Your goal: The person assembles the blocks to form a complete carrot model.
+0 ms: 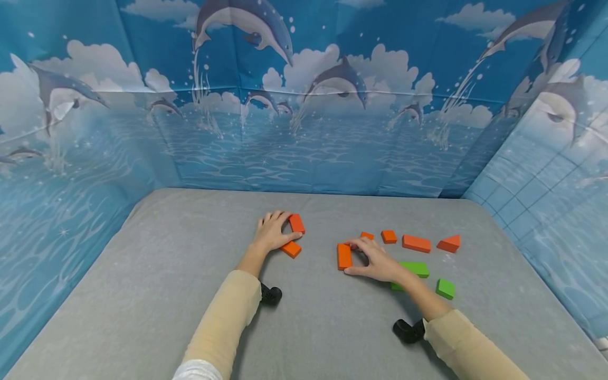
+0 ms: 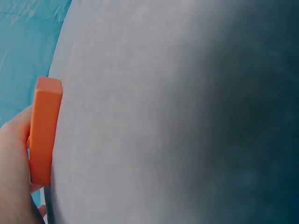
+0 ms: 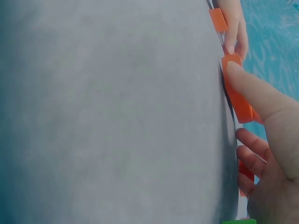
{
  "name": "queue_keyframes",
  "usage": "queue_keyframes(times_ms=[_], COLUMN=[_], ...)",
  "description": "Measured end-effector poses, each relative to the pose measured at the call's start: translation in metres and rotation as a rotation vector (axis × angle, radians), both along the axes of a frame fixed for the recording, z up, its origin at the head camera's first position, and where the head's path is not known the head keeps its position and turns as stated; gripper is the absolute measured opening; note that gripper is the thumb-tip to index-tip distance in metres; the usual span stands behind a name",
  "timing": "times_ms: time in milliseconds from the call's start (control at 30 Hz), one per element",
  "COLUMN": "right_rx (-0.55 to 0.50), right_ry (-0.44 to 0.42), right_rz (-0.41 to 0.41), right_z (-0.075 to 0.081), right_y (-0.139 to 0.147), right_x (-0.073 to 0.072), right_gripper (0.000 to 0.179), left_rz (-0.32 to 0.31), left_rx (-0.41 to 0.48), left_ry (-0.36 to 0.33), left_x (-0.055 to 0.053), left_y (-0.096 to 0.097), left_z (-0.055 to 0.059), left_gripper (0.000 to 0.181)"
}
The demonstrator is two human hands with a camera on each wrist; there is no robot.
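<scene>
In the head view my left hand (image 1: 272, 232) pinches an upright-looking orange block (image 1: 296, 223) by its two ends, between thumb and forefinger. A second orange block (image 1: 291, 249) lies just below that thumb. My right hand (image 1: 375, 261) grips a rectangular orange block (image 1: 344, 257), thumb at its near end and forefinger at its far end. The right wrist view shows the thumb on this block (image 3: 238, 95), the other fingers curled beneath. An orange block (image 2: 45, 133) stands before the hand in the left wrist view.
Right of my right hand lie an orange cube (image 1: 388, 236), a long orange block (image 1: 416, 243) and an orange triangular block (image 1: 449, 243). Green blocks (image 1: 445, 288) sit nearer, partly behind the right arm. Grey cloth (image 1: 313, 316) covers the table; a dolphin-print curtain (image 1: 304, 153) surrounds it.
</scene>
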State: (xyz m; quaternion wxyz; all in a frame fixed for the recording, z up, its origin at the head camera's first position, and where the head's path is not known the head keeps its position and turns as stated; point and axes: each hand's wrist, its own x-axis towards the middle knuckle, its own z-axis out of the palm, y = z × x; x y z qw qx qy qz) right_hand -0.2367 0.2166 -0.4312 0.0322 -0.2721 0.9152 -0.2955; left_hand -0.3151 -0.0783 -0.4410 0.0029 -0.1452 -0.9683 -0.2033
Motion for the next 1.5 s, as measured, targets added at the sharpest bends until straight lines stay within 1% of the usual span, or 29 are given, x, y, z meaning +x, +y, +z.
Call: queue_keyframes(times_ms=[267,433,500,600,700,800,900,1000,1067,1233,1367,1500], right_rx=[0.009,0.019,0.023,0.026,0.029,0.023,0.017,0.021,0.025,0.019,0.006,0.001], right_ry=[0.039,0.02,0.013,0.01,0.015,0.017,0.016,0.019,0.022,0.033,0.04,0.043], right_rz=[0.002,-0.003,-0.006,-0.012,-0.019,-0.022,-0.02,-0.016,-0.017,-0.014,-0.003,0.001], right_z=[-0.002,-0.004,-0.004,-0.004,-0.005,-0.005,-0.005,-0.004,-0.004,-0.003,-0.003,-0.004], right_y=[-0.002,-0.002,-0.002,-0.002,-0.002,-0.002,-0.002,-0.003,-0.004,-0.006,-0.008,-0.009], right_x=[-0.001,-0.001,-0.002,-0.002,-0.002,-0.002,-0.003,-0.003,-0.003,-0.003,-0.003,-0.004], right_gripper=[0.064,0.064,0.064,0.065,0.065,0.065,0.064,0.064,0.064,0.064,0.064,0.064], left_rz=[0.005,-0.003,-0.023,-0.069,-0.12,-0.177,-0.239,-0.291,-0.314,-0.326,-0.321,-0.331], left_rx=[0.03,0.079,0.101,0.135,0.17,0.193,0.18,0.143,0.11,0.034,0.014,0.002], left_ry=[0.009,0.024,0.032,0.04,0.033,0.027,0.027,0.027,0.025,0.04,0.052,0.066], left_x=[0.001,0.003,0.005,0.009,0.017,0.026,0.035,0.044,0.048,0.053,0.054,0.054], left_y=[0.001,0.003,0.005,0.01,0.016,0.023,0.03,0.036,0.04,0.046,0.048,0.047], left_z=[0.002,0.004,0.007,0.011,0.015,0.016,0.014,0.012,0.011,0.006,0.005,0.004], left_gripper=[0.075,0.074,0.074,0.075,0.075,0.074,0.073,0.072,0.072,0.072,0.072,0.071])
